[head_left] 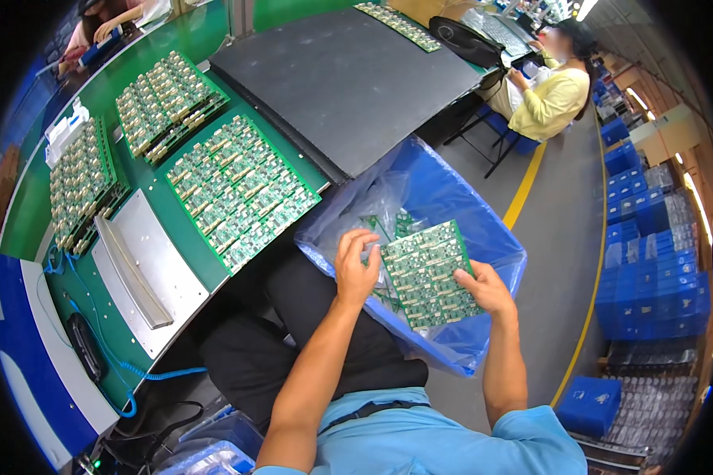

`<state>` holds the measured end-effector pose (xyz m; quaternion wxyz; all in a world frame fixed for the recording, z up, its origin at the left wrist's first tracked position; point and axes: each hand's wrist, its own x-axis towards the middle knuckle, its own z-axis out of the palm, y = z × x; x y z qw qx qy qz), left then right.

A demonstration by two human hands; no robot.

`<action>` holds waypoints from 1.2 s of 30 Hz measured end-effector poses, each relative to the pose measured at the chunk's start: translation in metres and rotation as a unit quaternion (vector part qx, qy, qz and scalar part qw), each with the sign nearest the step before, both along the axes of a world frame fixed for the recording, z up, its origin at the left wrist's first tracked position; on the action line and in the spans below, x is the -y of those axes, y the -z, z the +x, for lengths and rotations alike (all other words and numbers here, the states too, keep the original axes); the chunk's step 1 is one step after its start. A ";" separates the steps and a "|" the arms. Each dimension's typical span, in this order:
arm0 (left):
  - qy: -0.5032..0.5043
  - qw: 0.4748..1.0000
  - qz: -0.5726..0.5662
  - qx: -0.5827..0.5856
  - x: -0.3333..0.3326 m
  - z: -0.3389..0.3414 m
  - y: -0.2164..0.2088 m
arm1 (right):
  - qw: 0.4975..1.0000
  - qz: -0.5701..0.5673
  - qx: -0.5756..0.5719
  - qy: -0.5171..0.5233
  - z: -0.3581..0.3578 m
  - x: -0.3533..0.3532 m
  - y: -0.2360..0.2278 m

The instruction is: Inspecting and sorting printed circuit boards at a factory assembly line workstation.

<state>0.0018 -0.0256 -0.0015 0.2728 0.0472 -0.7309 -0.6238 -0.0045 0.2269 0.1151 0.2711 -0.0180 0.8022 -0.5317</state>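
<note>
My right hand point(487, 286) grips the right edge of a green circuit board panel point(428, 277), thumb on top. The panel is tilted above a blue bin point(499, 241) lined with clear plastic. By the panel's upper left edge is my left hand point(356, 265), its fingers curled toward the thumb. Whatever may be between those fingers is too small to make out. Under the panel, inside the bin, lie more green boards point(404, 223) and crumpled clear plastic point(380, 194), partly hidden.
Left, a green bench point(190, 245) bears stacked board panels point(166, 103), a flat panel group point(242, 190) and a metal plate point(154, 273) with a curved bar. A black mat point(341, 79) covers the conveyor-like surface beyond. A seated person point(547, 95) works at the far right, near blue crates point(650, 293).
</note>
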 end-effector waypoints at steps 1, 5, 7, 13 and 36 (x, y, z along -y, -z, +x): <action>0.014 1.000 -0.006 -0.011 0.001 0.001 -0.001 | 1.000 0.009 0.006 -0.004 0.000 0.000 0.001; 0.020 0.999 0.007 -0.039 0.001 0.001 -0.005 | 1.000 -0.003 0.002 -0.017 0.001 0.000 0.006; 0.025 0.997 -0.030 -0.069 0.000 0.005 -0.006 | 1.000 0.007 -0.010 -0.008 0.002 0.001 0.007; 0.039 0.980 -0.149 -0.123 -0.008 0.007 -0.008 | 0.997 0.064 -0.017 -0.043 0.002 0.004 0.012; -0.014 1.000 -0.022 -0.012 -0.009 0.006 0.000 | 0.976 0.137 -0.165 -0.032 0.026 0.062 -0.019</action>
